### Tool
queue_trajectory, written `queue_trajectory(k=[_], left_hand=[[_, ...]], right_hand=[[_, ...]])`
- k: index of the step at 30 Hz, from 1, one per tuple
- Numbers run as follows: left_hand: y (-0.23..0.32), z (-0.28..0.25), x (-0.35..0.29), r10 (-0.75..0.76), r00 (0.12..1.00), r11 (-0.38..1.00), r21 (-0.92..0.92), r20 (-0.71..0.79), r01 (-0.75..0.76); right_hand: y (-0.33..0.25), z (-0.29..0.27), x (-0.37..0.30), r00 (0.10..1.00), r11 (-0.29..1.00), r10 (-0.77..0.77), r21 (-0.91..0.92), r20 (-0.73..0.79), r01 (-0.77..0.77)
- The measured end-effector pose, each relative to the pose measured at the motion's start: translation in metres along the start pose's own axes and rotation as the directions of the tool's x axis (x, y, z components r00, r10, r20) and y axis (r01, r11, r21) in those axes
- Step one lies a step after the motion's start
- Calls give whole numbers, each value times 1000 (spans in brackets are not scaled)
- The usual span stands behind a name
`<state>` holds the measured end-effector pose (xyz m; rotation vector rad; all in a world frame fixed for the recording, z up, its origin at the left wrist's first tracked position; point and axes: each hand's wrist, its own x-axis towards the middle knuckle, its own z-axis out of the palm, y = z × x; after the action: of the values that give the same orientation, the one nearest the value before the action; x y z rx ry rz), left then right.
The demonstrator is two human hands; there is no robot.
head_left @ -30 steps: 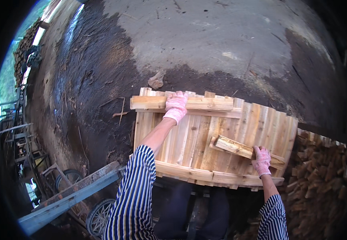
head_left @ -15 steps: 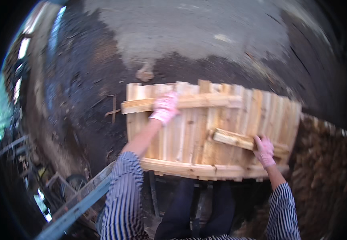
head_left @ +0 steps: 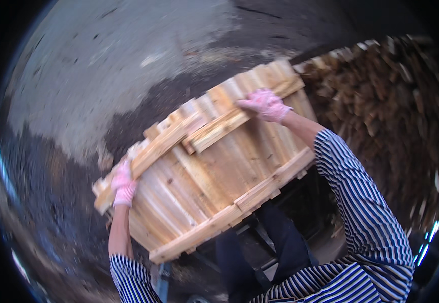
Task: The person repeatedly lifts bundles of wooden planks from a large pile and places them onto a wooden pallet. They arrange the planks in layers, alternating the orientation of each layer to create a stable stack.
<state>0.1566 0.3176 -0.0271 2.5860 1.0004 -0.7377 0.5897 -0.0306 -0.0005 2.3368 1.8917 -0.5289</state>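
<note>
In front of me lies a broad layer of pale wooden slats [head_left: 194, 177] set side by side, tilted up to the right in view. My left hand [head_left: 123, 186], in a pink-and-white glove, is closed around the left end of a wooden batten [head_left: 165, 143] lying across the slats' far part. My right hand [head_left: 265, 105], gloved the same way, grips a second batten [head_left: 219, 132] from above, near its middle. The inner ends of the two battens lie close together. Along the near edge runs a wooden rail [head_left: 232, 210].
To the right rises a big heap of brown wood pieces [head_left: 381, 111]. Beyond the slats is dark ground with a pale grey patch [head_left: 128, 65]. My legs [head_left: 237, 262] are beneath the near edge, beside a dark metal frame.
My right hand has carried its batten from the near right to the far part, beside the first batten. My left hand has slid to its batten's left end. The view has turned right.
</note>
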Motion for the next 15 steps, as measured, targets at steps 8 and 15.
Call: queue_trajectory(k=[8, 15], left_hand=[[11, 3, -18, -68, 997, 998, -22, -27, 67], [-16, 5, -24, -32, 997, 999, -46, -71, 28]], right_hand=[[7, 2, 9, 976, 987, 158, -65, 151, -149], [-12, 2, 27, 991, 995, 101, 10, 90, -102]])
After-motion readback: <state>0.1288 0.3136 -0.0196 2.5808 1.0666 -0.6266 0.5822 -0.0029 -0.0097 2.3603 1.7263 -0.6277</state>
